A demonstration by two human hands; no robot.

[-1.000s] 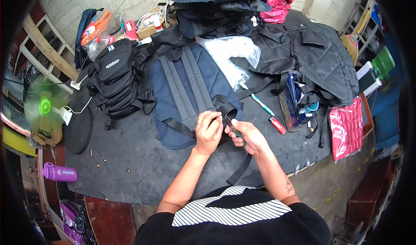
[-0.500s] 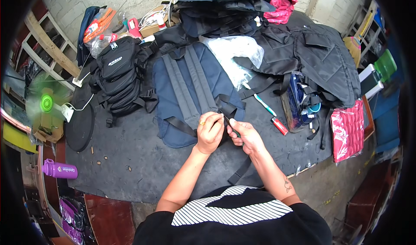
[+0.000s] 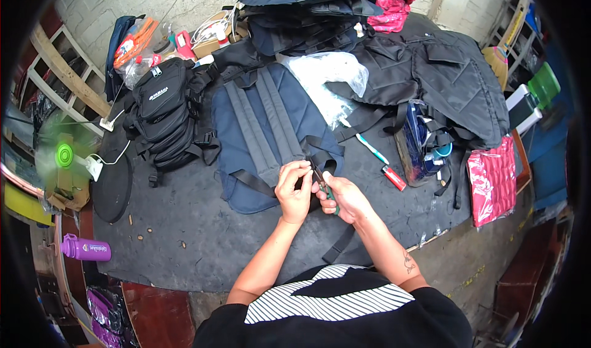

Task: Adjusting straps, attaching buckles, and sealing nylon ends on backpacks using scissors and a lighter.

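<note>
A navy backpack panel [image 3: 306, 115] with two grey padded straps [image 3: 280, 120] lies flat in front of me. At its near right corner, my right hand [image 3: 346, 199] is closed around green-handled scissors [image 3: 333, 209], whose dark blades point up and left. My left hand [image 3: 293, 191] pinches thumb and fingers together beside the blade tips. What lies in that pinch is too small to make out. A black webbing strap [image 3: 326, 153] loops just beyond my fingertips. Another webbing strap [image 3: 253, 184] crosses the panel's near left corner.
A black bag [image 3: 165, 111] stands left, a black fabric piece [image 3: 455, 80] right, and stacked bags [image 3: 308, 9] behind. A toothbrush [image 3: 372, 149], red lighter [image 3: 394, 179] and blue container [image 3: 417, 151] lie right. A purple bottle [image 3: 86, 248] and a spinning fan [image 3: 64, 155] are at left.
The scissors have turned more into view between my hands. My left fingers have shifted slightly, with the thumb now showing. The scene has moved a little leftward in view.
</note>
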